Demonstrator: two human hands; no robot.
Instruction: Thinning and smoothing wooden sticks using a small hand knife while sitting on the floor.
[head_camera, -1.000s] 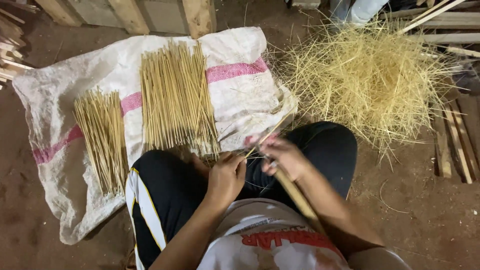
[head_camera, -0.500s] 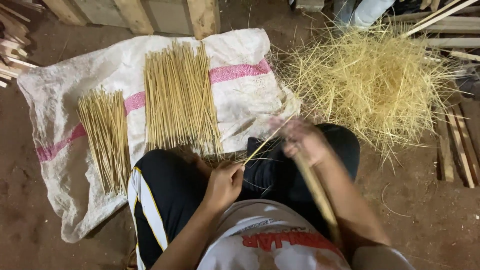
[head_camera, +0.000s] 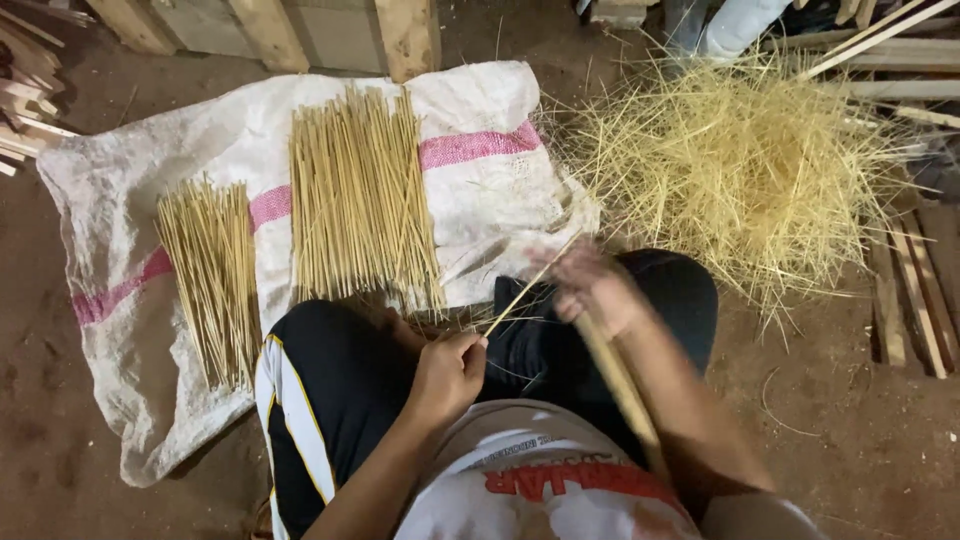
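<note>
Two bundles of trimmed sticks (head_camera: 360, 200) lie finished on the sack (head_camera: 480, 190) at upper left, while the left hand (head_camera: 447, 372) pinches one stick (head_camera: 528, 285), the blurred right hand (head_camera: 592, 288) grips a tool (head_camera: 620, 385), and the shavings heap (head_camera: 740, 170) fills the upper right.

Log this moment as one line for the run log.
left hand: pinches thin stick | right hand: blurred, on stick, holds long tool | sack: two stick bundles

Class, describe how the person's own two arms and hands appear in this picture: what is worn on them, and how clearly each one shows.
Both arms are bare to beyond the elbow, with no sleeves reaching the forearms. The left hand shows sharply, without glove, ring or watch. The right hand is blurred, so small details cannot be told, but no glove shows. The white shirt with red print covers only the body.
</note>
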